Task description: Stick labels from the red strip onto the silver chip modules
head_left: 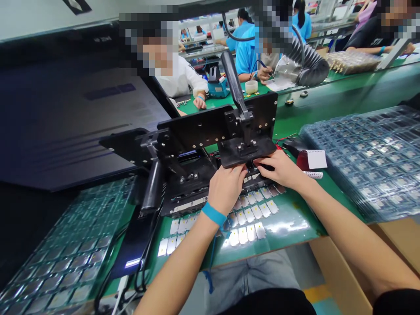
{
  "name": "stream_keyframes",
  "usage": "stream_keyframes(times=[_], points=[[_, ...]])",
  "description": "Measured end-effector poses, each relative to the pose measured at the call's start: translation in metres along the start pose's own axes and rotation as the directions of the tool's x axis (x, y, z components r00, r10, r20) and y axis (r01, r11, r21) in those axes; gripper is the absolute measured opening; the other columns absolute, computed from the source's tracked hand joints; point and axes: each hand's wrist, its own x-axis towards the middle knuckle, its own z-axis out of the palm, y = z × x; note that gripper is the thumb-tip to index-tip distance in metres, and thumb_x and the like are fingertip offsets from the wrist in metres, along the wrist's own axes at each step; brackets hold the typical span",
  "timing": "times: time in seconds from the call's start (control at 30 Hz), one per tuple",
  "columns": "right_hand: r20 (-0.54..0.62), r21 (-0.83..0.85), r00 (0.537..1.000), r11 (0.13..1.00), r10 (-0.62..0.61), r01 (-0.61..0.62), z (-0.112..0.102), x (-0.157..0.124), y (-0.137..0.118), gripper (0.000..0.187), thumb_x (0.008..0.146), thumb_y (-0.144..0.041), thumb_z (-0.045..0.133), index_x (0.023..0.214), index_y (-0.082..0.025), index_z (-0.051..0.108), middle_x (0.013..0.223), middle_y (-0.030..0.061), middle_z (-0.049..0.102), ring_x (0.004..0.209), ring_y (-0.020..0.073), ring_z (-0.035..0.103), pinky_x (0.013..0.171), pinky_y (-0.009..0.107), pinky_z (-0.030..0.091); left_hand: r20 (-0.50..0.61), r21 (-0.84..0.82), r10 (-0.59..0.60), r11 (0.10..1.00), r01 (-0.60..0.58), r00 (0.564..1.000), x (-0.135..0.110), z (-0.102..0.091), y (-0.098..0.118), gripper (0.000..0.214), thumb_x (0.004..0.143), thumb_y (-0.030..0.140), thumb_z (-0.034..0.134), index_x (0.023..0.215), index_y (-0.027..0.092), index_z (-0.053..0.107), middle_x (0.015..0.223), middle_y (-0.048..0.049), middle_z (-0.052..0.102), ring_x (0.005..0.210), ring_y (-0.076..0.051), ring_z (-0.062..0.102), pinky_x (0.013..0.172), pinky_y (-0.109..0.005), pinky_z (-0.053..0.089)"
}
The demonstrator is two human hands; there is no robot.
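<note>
Green worktop point(295, 210), people seated beyond. My left hand point(226, 186), blue wristband point(214, 215): fingers curled, tips hidden in the black fixture point(203, 127); grip, I cannot tell. My right hand point(278, 168): beside it, fingers bent at the fixture, grip unclear. Outward: small silver plates point(243, 235) in rows, near side; clear tray stack point(352, 199), right; monitor point(65, 122), left.

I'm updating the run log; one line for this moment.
left hand: at black fixture | right hand: at same fixture | grips: unclear | silvery pieces: in rows before it
</note>
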Motion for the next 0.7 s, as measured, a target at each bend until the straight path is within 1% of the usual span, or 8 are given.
stream_keyframes(times=[0.13, 0.3, 0.47, 0.7], points=[[0.021, 0.035, 1.0, 0.999, -0.002, 0.001, -0.0016, 0.0008, -0.0002, 0.02, 0.093, -0.02, 0.058, 0.101, -0.016, 0.076, 0.106, 0.0106, 0.076, 0.102, 0.0283, 0.068, 0.089, 0.045, 0.053, 0.015, -0.017, 0.018, 1.0, -0.018, 1.0, 0.0018, -0.003, -0.0011, 0.022, 0.099, 0.029, 0.055, 0.115, 0.022, 0.069, 0.114, -0.0066, 0.075, 0.106, -0.027, 0.067, 0.089, -0.037, 0.055], [0.011, 0.05, 1.0, 0.999, 0.012, -0.012, -0.0026, -0.0001, -0.0009, 0.021, 0.094, -0.021, 0.058, 0.102, -0.017, 0.077, 0.105, 0.0093, 0.077, 0.102, 0.0265, 0.068, 0.092, 0.044, 0.054, 0.021, -0.044, 0.044, 0.998, -0.043, 0.999, 0.0019, -0.0037, -0.0025, 0.023, 0.1, 0.029, 0.054, 0.116, 0.022, 0.07, 0.116, -0.0049, 0.076, 0.109, -0.027, 0.068, 0.094, -0.039, 0.054], [0.046, 0.049, 0.998, 0.998, 0.04, -0.042, -0.0038, -0.0017, -0.0005, 0.023, 0.096, -0.024, 0.056, 0.102, -0.019, 0.078, 0.11, 0.0081, 0.077, 0.103, 0.0257, 0.068, 0.092, 0.045, 0.055, 0.011, -0.073, 0.078, 0.994, -0.077, 0.997, 0.0023, -0.0024, -0.0029, 0.025, 0.101, 0.027, 0.052, 0.115, 0.021, 0.072, 0.116, -0.0035, 0.077, 0.112, -0.025, 0.068, 0.1, -0.039, 0.052], [0.027, 0.093, 0.999, 0.995, 0.033, -0.035, -0.0039, -0.0017, 0.0017, 0.022, 0.095, -0.022, 0.058, 0.099, -0.017, 0.079, 0.106, 0.0089, 0.078, 0.101, 0.0256, 0.07, 0.09, 0.043, 0.055, -0.024, -0.068, 0.043, 0.997, -0.045, 0.999, 0.0025, 0.0002, -0.0009, 0.023, 0.1, 0.028, 0.055, 0.112, 0.022, 0.073, 0.116, -0.0025, 0.076, 0.108, -0.027, 0.069, 0.093, -0.039, 0.054]])
